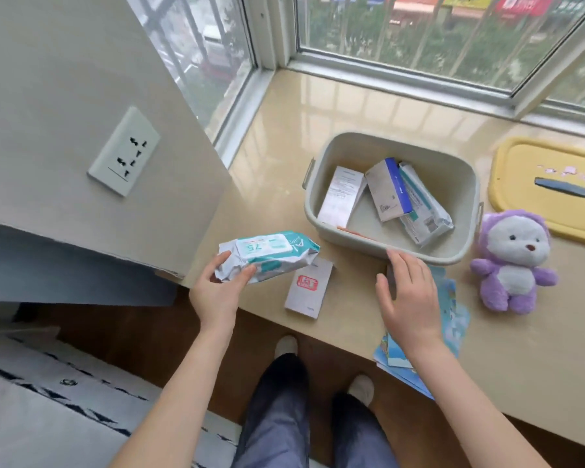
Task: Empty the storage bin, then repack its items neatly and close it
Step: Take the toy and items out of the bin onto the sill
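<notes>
The right hand (409, 298) hides part of the blue leaflets (453, 309); the frame edge crops the yellow lid (537, 157).

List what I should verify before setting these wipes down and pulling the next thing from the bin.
1. Grip on the wipes by the left hand: ok.
2. Is the right hand free: ok, open, holding nothing.
3. Is the bin emptied: not ok; a leaflet, box and pouch lie inside.
4. Is the lid clear: ok, on the sill right of the bin.
5. Bare space for the wipes: ok, left of the bin.
6. Are the cards safe: cannot tell; they reach the sill's edge.
</notes>
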A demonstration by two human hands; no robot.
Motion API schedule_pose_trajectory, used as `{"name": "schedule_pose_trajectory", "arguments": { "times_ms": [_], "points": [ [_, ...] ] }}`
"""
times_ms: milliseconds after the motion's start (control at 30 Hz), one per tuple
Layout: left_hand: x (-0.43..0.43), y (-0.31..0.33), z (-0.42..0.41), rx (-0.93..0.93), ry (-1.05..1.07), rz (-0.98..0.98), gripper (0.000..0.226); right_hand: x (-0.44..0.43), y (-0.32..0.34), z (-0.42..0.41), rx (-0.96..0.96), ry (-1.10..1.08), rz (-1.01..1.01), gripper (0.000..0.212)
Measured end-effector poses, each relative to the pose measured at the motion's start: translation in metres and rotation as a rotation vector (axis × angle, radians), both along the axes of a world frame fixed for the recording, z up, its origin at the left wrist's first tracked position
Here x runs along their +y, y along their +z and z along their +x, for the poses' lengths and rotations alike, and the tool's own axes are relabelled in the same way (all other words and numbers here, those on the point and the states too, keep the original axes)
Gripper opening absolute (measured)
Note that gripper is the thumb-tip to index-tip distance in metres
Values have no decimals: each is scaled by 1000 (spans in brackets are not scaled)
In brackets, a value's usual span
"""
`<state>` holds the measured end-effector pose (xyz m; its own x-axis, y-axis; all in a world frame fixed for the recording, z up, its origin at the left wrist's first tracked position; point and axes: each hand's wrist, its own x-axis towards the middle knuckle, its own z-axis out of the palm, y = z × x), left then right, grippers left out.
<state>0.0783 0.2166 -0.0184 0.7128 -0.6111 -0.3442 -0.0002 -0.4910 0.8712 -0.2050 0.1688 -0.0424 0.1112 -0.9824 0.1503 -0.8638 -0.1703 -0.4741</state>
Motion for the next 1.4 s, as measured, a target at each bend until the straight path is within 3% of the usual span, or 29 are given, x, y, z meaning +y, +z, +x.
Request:
{"name": "schedule_pose_trajectory", "arguments": {
  "times_ms": [167, 500, 667, 867, 1000, 1200, 1400],
  "points": [
    [-34, -41, 57, -44, -27, 51, 51, -24, -14, 42, 35, -4, 3, 46],
    [-97, -120, 100, -3, -366, -5, 47, -62, -51, 67, 102, -27, -54, 44],
    [-103, -149, 108, -149, -602, 94, 59, -59, -66, 67, 155, -58, -60, 45],
    [-100, -161, 110, -329, -758, 159, 57, -57, -72, 67, 193, -67, -46, 45],
    [-99, -144, 110, -363, -764, 205, 64, -57, -61, 67, 160, -68, -34, 45],
    [-110, -59, 90, -537, -896, -3, 47, -56, -22, 64, 133, -119, -31, 47],
    [-135, 9, 45, -580, -983, -204, 51, -55, 21, 44, 106, -203, -82, 45]
  ]
}}
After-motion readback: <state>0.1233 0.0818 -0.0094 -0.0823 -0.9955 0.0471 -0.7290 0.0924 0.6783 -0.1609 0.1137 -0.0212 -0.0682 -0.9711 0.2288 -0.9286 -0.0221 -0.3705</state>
